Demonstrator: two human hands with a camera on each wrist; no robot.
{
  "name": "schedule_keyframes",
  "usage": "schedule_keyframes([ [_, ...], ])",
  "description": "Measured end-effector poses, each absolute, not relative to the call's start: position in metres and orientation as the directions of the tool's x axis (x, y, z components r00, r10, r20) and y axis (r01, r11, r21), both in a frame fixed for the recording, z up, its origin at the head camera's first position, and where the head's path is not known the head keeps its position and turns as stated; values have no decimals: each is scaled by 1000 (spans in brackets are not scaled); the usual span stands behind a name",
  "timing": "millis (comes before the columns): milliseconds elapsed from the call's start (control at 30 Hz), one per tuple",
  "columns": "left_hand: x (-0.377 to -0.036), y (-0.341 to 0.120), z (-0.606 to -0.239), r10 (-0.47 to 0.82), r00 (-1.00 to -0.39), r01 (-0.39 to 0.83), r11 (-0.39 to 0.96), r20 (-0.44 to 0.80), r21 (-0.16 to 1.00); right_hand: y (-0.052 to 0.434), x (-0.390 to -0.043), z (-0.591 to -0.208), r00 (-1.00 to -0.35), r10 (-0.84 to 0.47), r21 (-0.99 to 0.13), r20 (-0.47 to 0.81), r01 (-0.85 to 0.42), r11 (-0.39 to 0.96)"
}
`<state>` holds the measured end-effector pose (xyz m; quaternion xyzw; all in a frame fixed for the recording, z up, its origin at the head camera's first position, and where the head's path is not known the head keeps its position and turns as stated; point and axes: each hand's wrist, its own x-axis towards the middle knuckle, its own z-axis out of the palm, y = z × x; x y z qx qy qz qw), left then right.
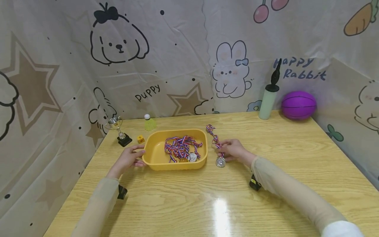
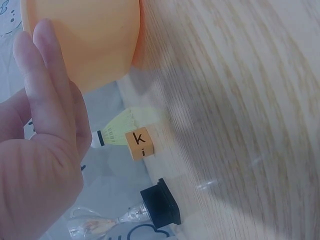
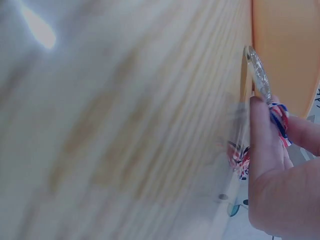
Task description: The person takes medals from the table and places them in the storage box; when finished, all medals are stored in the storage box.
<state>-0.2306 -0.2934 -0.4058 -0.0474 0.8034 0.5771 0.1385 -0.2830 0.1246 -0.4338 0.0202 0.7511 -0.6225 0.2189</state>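
- The right hand (image 1: 234,150) pinches the striped ribbon of a silver medal (image 1: 220,162), fingers curled around it just above the disc; the wrist view shows a fingertip (image 3: 260,130) pressed against the ribbon where it meets the disc.
- The medal's disc lies at about 8 o'clock from that hand, touching the wooden table (image 1: 266,184); its ribbon trails away toward 11 o'clock.
- The yellow tray (image 1: 154,154) sits at 9 o'clock from the medal, just beside it, with more ribboned medals (image 1: 182,149) heaped inside.
- The left hand (image 1: 128,158) rests against the tray's left rim, fingers fairly straight and gripping nothing; the tray is at its 3 o'clock.
- At 12 o'clock from the left hand stand a small lettered cube (image 2: 138,143), a yellow shuttlecock (image 1: 149,123) and a little trophy (image 1: 118,131).
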Motion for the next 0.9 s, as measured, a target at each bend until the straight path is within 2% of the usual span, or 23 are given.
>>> schedule_keyframes([
  [200, -230, -292, -404, 80, -958, -236, 328, -276, 915, 129, -286, -426, -906, -236, -933, -353, 320, 165],
  [600, -229, -292, -405, 85, -955, -242, 333, -284, 911, 136, -292, -382, -926, -283, -966, -251, 260, 5],
  [900, -229, -291, -404, 72, -957, -241, 332, -279, 912, 123, -292, -356, -929, -310, -976, -200, 217, -19],
])
